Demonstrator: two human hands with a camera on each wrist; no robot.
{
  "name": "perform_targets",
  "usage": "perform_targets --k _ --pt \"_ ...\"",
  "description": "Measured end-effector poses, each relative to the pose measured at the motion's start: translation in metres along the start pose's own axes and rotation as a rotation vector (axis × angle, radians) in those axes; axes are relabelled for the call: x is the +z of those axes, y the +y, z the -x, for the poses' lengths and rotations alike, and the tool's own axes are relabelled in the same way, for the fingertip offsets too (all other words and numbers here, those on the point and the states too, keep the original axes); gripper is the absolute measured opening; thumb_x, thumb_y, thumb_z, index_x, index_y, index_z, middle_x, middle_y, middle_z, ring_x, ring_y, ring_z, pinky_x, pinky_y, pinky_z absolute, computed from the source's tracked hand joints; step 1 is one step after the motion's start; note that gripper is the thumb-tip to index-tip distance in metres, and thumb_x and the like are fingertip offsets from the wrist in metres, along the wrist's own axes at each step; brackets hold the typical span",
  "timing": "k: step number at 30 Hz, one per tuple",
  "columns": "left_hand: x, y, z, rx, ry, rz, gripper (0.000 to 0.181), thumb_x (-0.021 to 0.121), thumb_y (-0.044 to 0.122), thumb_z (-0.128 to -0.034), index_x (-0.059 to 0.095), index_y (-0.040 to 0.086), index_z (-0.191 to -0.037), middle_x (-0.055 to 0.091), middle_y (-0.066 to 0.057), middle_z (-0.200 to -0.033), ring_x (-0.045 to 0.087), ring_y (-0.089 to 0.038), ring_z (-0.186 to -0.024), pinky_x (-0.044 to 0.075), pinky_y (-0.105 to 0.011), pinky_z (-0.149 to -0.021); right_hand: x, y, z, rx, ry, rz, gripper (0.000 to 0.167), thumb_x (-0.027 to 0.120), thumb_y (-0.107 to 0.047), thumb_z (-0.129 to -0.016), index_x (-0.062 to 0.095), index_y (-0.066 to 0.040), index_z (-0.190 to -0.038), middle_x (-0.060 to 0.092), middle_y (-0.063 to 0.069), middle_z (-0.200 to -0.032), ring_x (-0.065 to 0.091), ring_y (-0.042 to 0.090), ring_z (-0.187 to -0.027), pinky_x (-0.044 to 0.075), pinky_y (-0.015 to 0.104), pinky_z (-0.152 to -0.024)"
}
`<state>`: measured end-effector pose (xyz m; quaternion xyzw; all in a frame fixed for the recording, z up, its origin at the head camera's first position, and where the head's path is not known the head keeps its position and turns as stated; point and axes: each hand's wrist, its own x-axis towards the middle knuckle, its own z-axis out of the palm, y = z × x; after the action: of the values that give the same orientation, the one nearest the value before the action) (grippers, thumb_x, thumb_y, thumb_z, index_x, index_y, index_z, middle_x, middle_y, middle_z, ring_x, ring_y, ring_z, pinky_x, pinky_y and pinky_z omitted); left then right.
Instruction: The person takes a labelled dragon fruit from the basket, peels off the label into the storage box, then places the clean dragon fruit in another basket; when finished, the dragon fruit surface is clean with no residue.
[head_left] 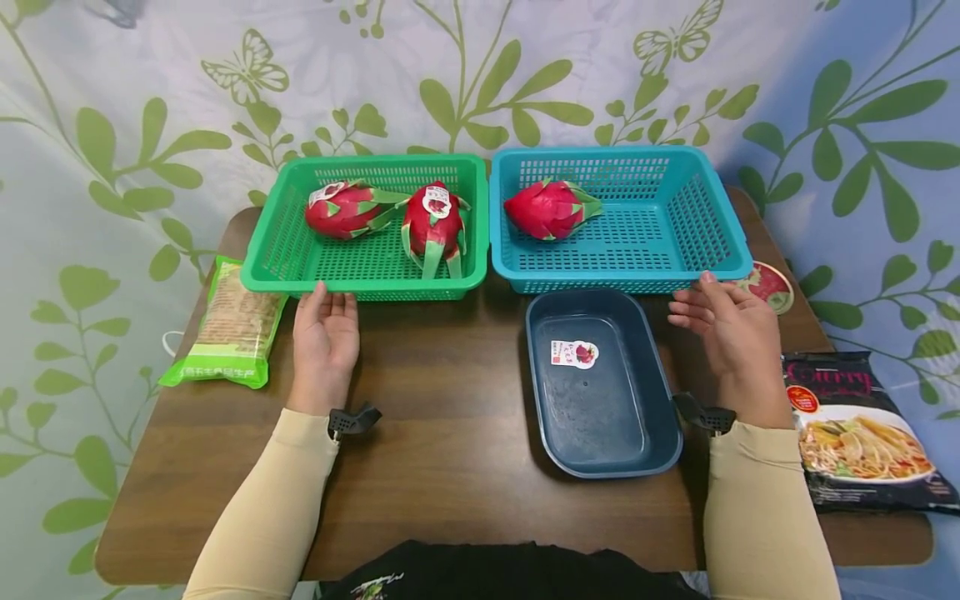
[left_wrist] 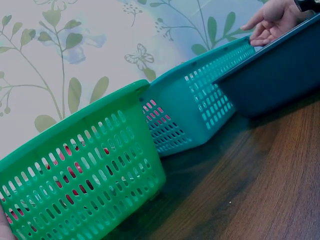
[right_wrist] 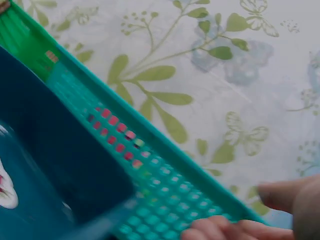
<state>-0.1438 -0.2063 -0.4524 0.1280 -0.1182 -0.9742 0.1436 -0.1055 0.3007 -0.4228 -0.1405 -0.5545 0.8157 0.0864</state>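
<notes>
In the head view, a green basket [head_left: 360,287] holds two dragon fruits, one lying left [head_left: 348,210] and one on the right [head_left: 435,218], each with a white sticker. Beside it, a blue basket [head_left: 622,279] holds another dragon fruit [head_left: 551,208]. My left hand [head_left: 326,346] is at the green basket's front rim, palm up, fingers loosely extended near its wall. At the blue basket's front right corner is my right hand [head_left: 738,337], thumb raised near the rim and fingers loosely bent below. The right wrist view shows a gap between that thumb [right_wrist: 282,195] and the rim.
A dark blue tub [head_left: 600,408] with a sticker inside stands before the blue basket. A green-edged food packet [head_left: 232,325] lies left, a black noodle packet [head_left: 862,433] right. Behind my right hand is a round fruit-printed item [head_left: 771,287]. Patterned cloth [head_left: 480,75] hangs behind the wooden table [head_left: 435,433].
</notes>
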Motion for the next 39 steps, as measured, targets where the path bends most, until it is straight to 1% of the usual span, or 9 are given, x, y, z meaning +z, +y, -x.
perform_targets --k 5,9,13,19,24,29,33,36,39 --pt "-0.002 -0.001 0.002 0.009 -0.018 -0.005 0.023 0.066 -0.003 -0.1020 0.045 0.005 -0.099 0.057 -0.014 -0.097 0.060 -0.027 -0.087 0.056 -0.038 -0.083 -0.002 -0.017 0.009 -0.049 0.059 0.224 0.042 0.082 -0.031 -0.094 0.071 0.002 -0.117 0.076 0.011 -0.090 0.075 0.020 -0.070 0.062 0.028 -0.065" --pt "-0.002 0.000 0.001 0.019 -0.021 -0.016 0.023 0.066 -0.003 -0.1019 0.045 0.005 -0.098 0.057 -0.014 -0.097 0.060 -0.027 -0.086 0.056 -0.038 -0.083 0.013 -0.030 0.012 -0.157 0.066 0.480 0.044 0.080 -0.034 -0.095 0.070 0.002 -0.119 0.075 0.005 -0.086 0.073 0.014 -0.068 0.060 0.024 -0.062" --pt "-0.003 0.000 0.001 0.030 -0.021 -0.015 0.020 0.064 -0.003 -0.1030 0.045 0.004 -0.100 0.057 -0.014 -0.098 0.061 -0.027 -0.087 0.057 -0.037 -0.083 0.046 -0.040 0.008 -0.331 -0.029 0.702 0.036 0.074 -0.030 -0.101 0.071 0.002 -0.117 0.075 0.002 -0.087 0.072 0.014 -0.072 0.060 0.023 -0.064" --pt "-0.003 0.000 0.001 0.030 -0.031 -0.016 0.016 0.062 -0.001 -0.1045 0.047 0.003 -0.102 0.058 -0.014 -0.099 0.061 -0.026 -0.088 0.057 -0.037 -0.084 0.114 -0.040 0.000 -0.466 -0.205 0.802 0.037 0.072 -0.034 -0.103 0.072 -0.001 -0.120 0.073 0.011 -0.100 0.072 0.022 -0.081 0.058 0.022 -0.072" --pt "-0.003 -0.002 -0.001 0.025 -0.048 -0.022 0.017 0.065 -0.001 -0.1029 0.049 0.002 -0.100 0.059 -0.015 -0.098 0.062 -0.026 -0.088 0.057 -0.036 -0.083 0.177 -0.024 -0.006 -0.481 -0.346 0.909 0.042 0.072 -0.036 -0.102 0.067 -0.002 -0.127 0.071 0.009 -0.114 0.069 0.022 -0.096 0.057 0.032 -0.082" --pt "-0.003 -0.002 -0.001 0.029 -0.059 -0.029 0.017 0.065 -0.001 -0.1031 0.048 0.003 -0.101 0.059 -0.014 -0.099 0.062 -0.026 -0.089 0.058 -0.036 -0.084 0.240 -0.006 -0.012 -0.497 -0.542 1.050 0.053 0.075 -0.035 -0.100 0.059 -0.001 -0.136 0.065 0.012 -0.129 0.064 0.027 -0.115 0.054 0.040 -0.095" --pt "-0.004 -0.001 -0.001 0.032 -0.070 -0.033 0.018 0.066 -0.001 -0.1025 0.048 0.002 -0.102 0.059 -0.014 -0.100 0.062 -0.026 -0.089 0.058 -0.036 -0.085 0.278 0.013 -0.020 -0.499 -0.657 1.144 0.063 0.076 -0.038 -0.099 0.051 0.001 -0.142 0.060 0.014 -0.132 0.058 0.025 -0.118 0.056 0.035 -0.089" --pt "-0.005 -0.001 0.000 0.033 -0.074 -0.030 0.019 0.066 0.000 -0.1022 0.048 0.002 -0.100 0.059 -0.014 -0.100 0.062 -0.027 -0.089 0.058 -0.036 -0.085 0.303 0.027 -0.026 -0.426 -0.662 1.199 0.075 0.074 -0.045 -0.098 0.043 0.003 -0.148 0.055 0.014 -0.135 0.054 0.025 -0.121 0.058 0.033 -0.084" --pt "-0.006 -0.001 -0.001 0.031 -0.068 -0.020 0.021 0.067 -0.001 -0.1014 0.046 0.003 -0.099 0.058 -0.015 -0.099 0.062 -0.027 -0.089 0.058 -0.037 -0.085 0.326 0.037 -0.030 -0.314 -0.620 1.286 0.090 0.069 -0.056 -0.098 0.031 0.002 -0.155 0.049 0.015 -0.143 0.048 0.027 -0.131 0.056 0.037 -0.093"
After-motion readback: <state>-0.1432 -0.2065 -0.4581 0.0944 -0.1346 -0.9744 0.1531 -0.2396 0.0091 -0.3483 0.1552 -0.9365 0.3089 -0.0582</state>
